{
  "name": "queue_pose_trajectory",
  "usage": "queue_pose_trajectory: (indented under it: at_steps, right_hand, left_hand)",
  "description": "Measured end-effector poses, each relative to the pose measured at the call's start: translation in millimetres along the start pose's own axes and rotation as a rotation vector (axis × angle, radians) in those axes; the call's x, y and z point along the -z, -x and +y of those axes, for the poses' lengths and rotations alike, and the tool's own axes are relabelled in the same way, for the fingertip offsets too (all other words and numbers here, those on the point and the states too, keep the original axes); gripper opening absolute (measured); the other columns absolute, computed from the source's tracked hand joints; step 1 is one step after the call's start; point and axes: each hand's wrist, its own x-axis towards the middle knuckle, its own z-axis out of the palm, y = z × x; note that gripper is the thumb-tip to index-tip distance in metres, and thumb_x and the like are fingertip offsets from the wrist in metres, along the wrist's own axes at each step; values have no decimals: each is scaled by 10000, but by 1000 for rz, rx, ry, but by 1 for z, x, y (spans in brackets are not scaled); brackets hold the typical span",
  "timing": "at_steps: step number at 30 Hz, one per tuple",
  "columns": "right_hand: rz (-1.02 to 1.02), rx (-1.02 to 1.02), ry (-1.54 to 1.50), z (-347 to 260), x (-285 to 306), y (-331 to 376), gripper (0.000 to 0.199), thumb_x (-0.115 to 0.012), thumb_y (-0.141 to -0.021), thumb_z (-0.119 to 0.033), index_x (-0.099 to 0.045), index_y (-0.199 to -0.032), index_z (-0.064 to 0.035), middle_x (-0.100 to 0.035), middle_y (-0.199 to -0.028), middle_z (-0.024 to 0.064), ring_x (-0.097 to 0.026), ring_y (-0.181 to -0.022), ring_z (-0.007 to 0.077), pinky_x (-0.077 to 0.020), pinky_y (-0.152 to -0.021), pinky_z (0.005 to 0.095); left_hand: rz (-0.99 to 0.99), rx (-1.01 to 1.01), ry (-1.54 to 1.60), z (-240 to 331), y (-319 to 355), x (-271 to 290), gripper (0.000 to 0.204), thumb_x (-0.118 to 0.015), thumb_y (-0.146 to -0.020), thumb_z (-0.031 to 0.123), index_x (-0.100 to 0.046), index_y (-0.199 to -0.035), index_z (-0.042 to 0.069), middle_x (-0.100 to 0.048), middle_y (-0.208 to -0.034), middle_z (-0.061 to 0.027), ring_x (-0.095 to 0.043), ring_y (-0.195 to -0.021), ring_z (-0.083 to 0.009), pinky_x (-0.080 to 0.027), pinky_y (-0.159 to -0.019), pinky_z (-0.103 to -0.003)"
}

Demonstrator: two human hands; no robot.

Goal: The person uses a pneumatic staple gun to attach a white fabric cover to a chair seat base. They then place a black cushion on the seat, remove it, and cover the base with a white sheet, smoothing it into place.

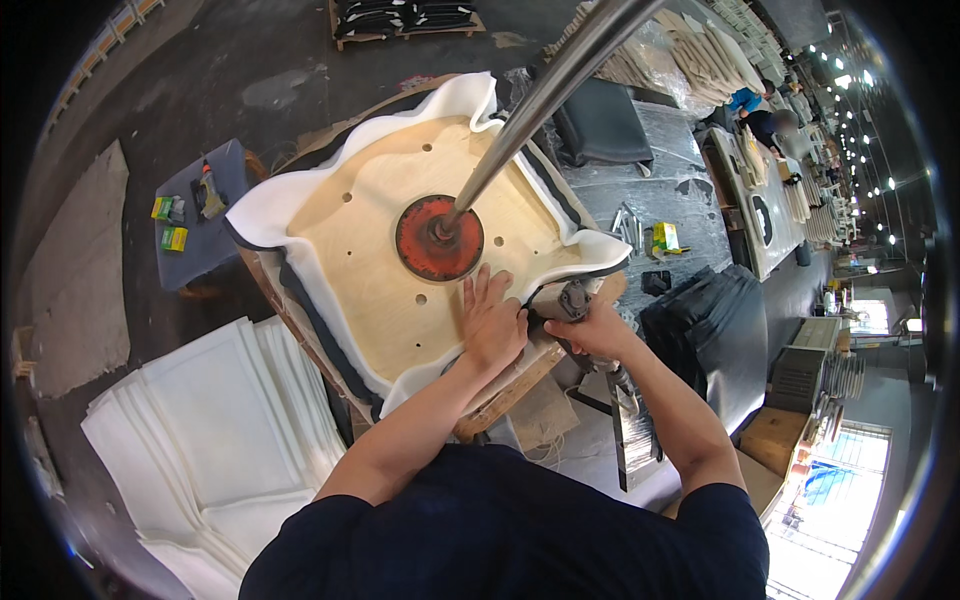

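In front of me lies a wooden seat board (385, 205) with drilled holes, its rim wrapped in white padding (350, 155) and a black cover (302, 300) showing outside that. A round red press plate (425, 240) on a steel rod (545, 100) rests on the board's middle. My left hand (492, 325) is laid on the near edge of the board, fingers stretched toward the plate, thumb side by the padding. Wrapped around a staple gun (568, 300), my right hand (600, 330) holds its nose at the near right edge, close to my left hand.
White padding sheets (215, 420) are stacked at the left. A blue-grey stand (205, 245) carries small boxes and a tool. To the right are black cover material (705, 325), a black cushion (603, 125) and a yellow box (664, 238). A person (765, 125) works farther off.
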Motion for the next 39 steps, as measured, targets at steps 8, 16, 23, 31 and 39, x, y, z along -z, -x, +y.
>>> queue_pose_trajectory:
  at_steps: [8,16,23,31,39]
  right_hand:
    - [22,-58,107,-7,1,0,546,-924,-909,-362,-746,-1271,5,-797,-867,102,-692,-575,152,-585,-578,356]
    - [-15,-12,26,-14,-12,11,493,-919,-922,-348,-762,-1224,8,-784,-841,95,-698,-581,146,-576,-567,341]
    - [22,1,1,-2,-17,9,492,-914,-925,-353,-769,-1246,-9,-787,-848,99,-707,-601,149,-574,-578,339]
    - [-23,54,-38,-4,-27,13,495,-917,-925,-349,-767,-1227,14,-778,-835,82,-682,-574,158,-563,-559,353]
    - [18,55,-44,-4,-28,17,474,-914,-930,-321,-771,-1233,14,-776,-833,83,-662,-556,149,-562,-554,340]
  left_hand:
    - [-46,-26,-47,7,14,12,208,-792,-952,246,-843,-956,45,-524,-1600,-156,-308,-1635,-465,-171,-1359,-661]
    - [25,-5,-2,-2,14,8,178,-788,-945,230,-834,-933,58,-543,-1580,-154,-310,-1637,-459,-186,-1342,-678]
    - [13,-65,-78,-1,30,22,189,-782,-948,224,-829,-971,42,-536,-1564,-178,-290,-1632,-491,-160,-1355,-677]
    - [61,-67,-3,-13,26,16,215,-819,-938,257,-821,-937,42,-517,-1580,-181,-284,-1630,-505,-150,-1360,-680]
    - [-20,-34,-48,-6,42,33,235,-829,-937,266,-795,-1017,48,-476,-1607,-182,-234,-1655,-512,-157,-1345,-720]
